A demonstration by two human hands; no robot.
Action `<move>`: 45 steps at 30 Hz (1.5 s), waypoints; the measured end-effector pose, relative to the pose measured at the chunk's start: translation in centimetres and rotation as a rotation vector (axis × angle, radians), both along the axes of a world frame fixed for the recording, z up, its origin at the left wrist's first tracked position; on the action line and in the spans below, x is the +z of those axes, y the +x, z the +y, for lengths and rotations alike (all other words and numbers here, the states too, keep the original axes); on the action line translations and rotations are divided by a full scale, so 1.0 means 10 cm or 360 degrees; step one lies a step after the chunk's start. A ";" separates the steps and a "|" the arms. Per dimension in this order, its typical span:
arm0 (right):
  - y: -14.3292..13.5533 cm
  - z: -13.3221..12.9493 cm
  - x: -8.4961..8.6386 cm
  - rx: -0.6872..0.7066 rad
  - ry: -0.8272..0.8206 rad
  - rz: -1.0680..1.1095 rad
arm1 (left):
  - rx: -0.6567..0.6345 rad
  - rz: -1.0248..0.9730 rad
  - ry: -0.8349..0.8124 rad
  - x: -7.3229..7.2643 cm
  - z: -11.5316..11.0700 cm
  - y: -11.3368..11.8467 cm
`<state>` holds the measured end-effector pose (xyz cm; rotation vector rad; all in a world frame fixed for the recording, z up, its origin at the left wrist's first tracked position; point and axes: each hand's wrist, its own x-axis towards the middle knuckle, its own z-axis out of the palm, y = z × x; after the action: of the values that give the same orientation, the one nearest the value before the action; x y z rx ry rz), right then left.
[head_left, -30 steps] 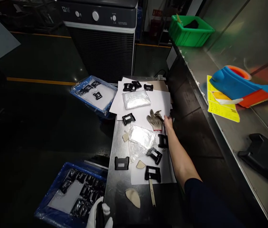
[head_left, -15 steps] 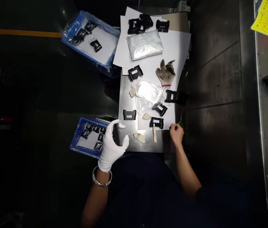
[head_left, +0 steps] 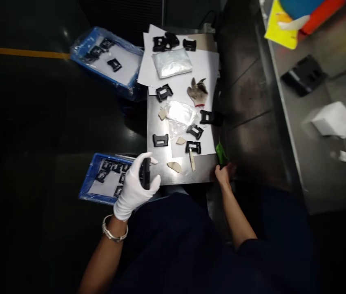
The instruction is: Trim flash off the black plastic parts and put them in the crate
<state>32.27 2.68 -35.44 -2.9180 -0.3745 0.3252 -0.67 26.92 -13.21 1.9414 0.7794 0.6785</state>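
My left hand (head_left: 136, 184), in a white glove, holds a black plastic part (head_left: 146, 173) upright between thumb and fingers, left of the table's front corner. My bare right hand (head_left: 223, 173) is at the table's right front corner, just below a green-handled tool (head_left: 221, 153); its fingers are blurred, and what they hold, if anything, is unclear. Between the hands on the metal table lie a black frame part (head_left: 160, 140), another black part (head_left: 193, 147) with a beige strip (head_left: 192, 160) at its lower edge, and a beige oval piece (head_left: 174, 167).
A blue bin of black parts (head_left: 86, 185) stands at the lower left, a second blue bin (head_left: 130, 87) farther back. White sheets hold a plastic bag pack (head_left: 173, 63), a used glove (head_left: 197, 93) and more black parts. A metal bench (head_left: 304, 163) runs along the right.
The view has swung to the right, showing more of the bench. My right hand is now beside the green-handled tool, its fingers blurred. My left hand still holds the black part.
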 end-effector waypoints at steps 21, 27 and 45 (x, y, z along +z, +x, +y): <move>-0.43 -0.04 1.14 0.2163 0.0445 0.1138 | 0.0109 0.0801 0.0041 -0.57 -0.92 -0.41; -0.76 0.25 1.43 0.2607 0.0085 0.1440 | 0.0064 0.1164 -0.0338 -0.67 -1.37 -0.79; -0.77 0.38 1.33 0.2556 -0.0007 0.1401 | 0.0443 0.0628 -0.1457 -0.50 -1.62 -0.94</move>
<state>24.60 6.48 -22.14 -1.4496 -2.2407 1.5591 -10.03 10.67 -18.20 1.1273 1.3329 0.0288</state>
